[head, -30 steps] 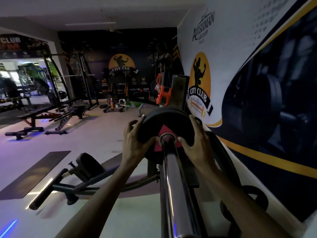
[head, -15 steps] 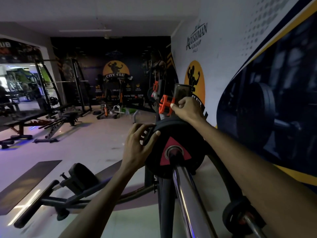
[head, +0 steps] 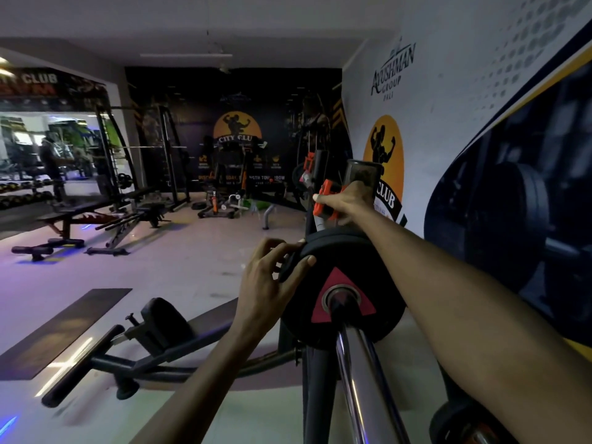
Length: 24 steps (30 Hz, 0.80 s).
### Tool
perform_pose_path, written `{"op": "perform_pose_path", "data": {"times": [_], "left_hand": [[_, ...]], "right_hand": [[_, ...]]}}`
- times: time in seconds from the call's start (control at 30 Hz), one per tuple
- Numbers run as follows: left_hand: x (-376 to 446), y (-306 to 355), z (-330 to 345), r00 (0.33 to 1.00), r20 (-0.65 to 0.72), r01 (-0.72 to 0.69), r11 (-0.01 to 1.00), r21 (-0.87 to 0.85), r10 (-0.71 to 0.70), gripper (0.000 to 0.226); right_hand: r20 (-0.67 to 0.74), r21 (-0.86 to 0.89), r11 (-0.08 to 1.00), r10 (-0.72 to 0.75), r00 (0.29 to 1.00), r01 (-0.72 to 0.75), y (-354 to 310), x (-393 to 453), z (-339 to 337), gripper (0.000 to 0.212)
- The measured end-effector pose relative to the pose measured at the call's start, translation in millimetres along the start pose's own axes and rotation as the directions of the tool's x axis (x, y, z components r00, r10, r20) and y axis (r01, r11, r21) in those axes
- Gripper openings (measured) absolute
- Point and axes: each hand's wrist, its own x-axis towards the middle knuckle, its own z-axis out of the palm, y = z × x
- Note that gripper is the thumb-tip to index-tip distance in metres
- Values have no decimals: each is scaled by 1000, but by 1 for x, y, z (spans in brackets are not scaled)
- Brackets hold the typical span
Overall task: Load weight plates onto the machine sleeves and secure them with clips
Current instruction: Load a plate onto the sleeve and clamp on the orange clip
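A black weight plate with a red triangle around its hole sits on the chrome sleeve that runs toward me. My left hand rests on the plate's left rim, fingers curled over the edge. My right hand reaches past the plate's top and grips an orange clip on the machine's upright behind it. A second orange clip sits higher on a farther post.
The printed wall runs close along the right. A black machine frame with a pad lies low to the left. Another loaded sleeve end shows at bottom right. Benches and racks stand across the floor; a dark mat lies left.
My right hand left the plate's face, rose behind it and closed on the orange clip. My left hand stayed on the plate's rim. The view has shifted closer.
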Motion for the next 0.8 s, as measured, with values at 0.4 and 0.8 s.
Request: {"op": "perform_pose_path", "data": {"times": [0.4,0.8], "left_hand": [[2,2,-8,998,54,46,996,-71,-42,46],[-6,76,-36,951,185,310,789,-531,-248,52]], "right_hand": [[166,281,958,-111,980,61,-25,-21,-22,36],[313,728,686,-328,891,-3,30,-184,-82,35]]}}
